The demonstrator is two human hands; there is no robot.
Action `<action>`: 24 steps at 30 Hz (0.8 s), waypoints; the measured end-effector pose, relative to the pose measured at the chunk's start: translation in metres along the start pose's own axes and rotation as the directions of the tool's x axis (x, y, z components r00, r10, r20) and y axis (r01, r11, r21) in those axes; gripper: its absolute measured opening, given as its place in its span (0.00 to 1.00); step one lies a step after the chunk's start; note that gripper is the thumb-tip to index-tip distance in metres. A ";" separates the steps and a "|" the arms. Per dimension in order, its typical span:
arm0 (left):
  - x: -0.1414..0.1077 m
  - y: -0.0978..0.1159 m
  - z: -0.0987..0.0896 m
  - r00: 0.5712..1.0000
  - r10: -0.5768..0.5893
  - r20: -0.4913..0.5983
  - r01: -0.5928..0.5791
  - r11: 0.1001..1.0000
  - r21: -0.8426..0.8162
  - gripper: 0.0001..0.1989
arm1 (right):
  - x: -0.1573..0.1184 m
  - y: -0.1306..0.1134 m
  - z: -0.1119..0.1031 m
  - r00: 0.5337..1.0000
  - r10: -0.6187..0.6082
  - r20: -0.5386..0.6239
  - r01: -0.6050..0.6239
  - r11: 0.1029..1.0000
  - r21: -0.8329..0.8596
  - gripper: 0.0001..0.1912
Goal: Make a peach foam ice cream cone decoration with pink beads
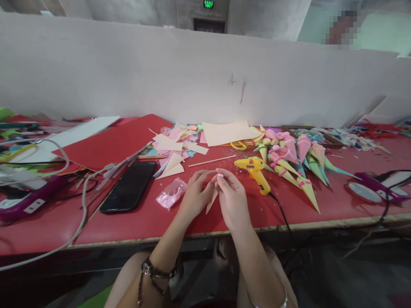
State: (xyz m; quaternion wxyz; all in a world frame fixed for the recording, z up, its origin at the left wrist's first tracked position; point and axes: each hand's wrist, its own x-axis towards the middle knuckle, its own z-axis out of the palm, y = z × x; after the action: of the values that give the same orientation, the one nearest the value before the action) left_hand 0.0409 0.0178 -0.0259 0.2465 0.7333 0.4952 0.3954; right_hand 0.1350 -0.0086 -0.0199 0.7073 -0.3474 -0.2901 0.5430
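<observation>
Near the table's front edge, my left hand [196, 193] and my right hand [233, 197] meet with fingers closed around a small cream paper cone [211, 204], its pointed end hanging down between them. A small pink piece [220, 175] shows at the cone's top, by my right thumb and fingers; its exact kind is hard to make out. Left of my left hand lies a clear plastic bag [171, 193] with pink material inside. To the right of my right hand rests a yellow hot glue gun [255, 169]. My fingers hide most of the cone.
Several finished-looking paper cones with pink tops [285, 154] lie at the right. A black phone [130, 187] sits at the left, near a white cable [84, 205]. Paper scraps [170, 143], a thin stick [212, 161] and yellow-handled scissors [238, 146] lie behind my hands, before a white partition [144, 72].
</observation>
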 end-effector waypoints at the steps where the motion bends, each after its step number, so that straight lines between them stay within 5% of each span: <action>1: -0.001 0.000 0.001 1.000 0.020 0.005 -0.020 0.996 0.082 0.14 | 0.001 -0.001 0.000 1.000 0.004 -0.004 -0.004 1.000 0.020 0.09; 9: -0.004 -0.007 0.009 0.978 0.193 0.076 -0.205 0.845 0.494 0.08 | 0.002 -0.004 0.002 1.000 0.000 0.029 0.000 1.000 -0.003 0.09; 12: -0.003 -0.004 0.003 0.978 0.177 0.107 -0.207 0.841 0.500 0.07 | 0.003 -0.001 0.002 0.999 -0.031 0.043 0.035 0.994 -0.100 0.09; 18: -0.007 0.003 -0.012 0.994 -0.027 0.106 -0.026 0.880 0.474 0.12 | 0.005 -0.002 -0.001 0.995 -0.042 0.085 0.056 0.986 -0.158 0.08; 24: -0.011 0.000 -0.021 1.000 0.024 0.017 -0.029 0.921 0.390 0.18 | 0.006 -0.011 -0.007 0.995 -0.088 0.052 0.096 0.978 -0.188 0.10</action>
State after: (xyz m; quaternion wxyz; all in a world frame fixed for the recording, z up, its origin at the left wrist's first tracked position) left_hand 0.0221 0.0068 -0.0176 0.0933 0.7765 0.5526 0.2879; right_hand 0.1485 -0.0059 -0.0153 0.6887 -0.3876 -0.3717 0.4870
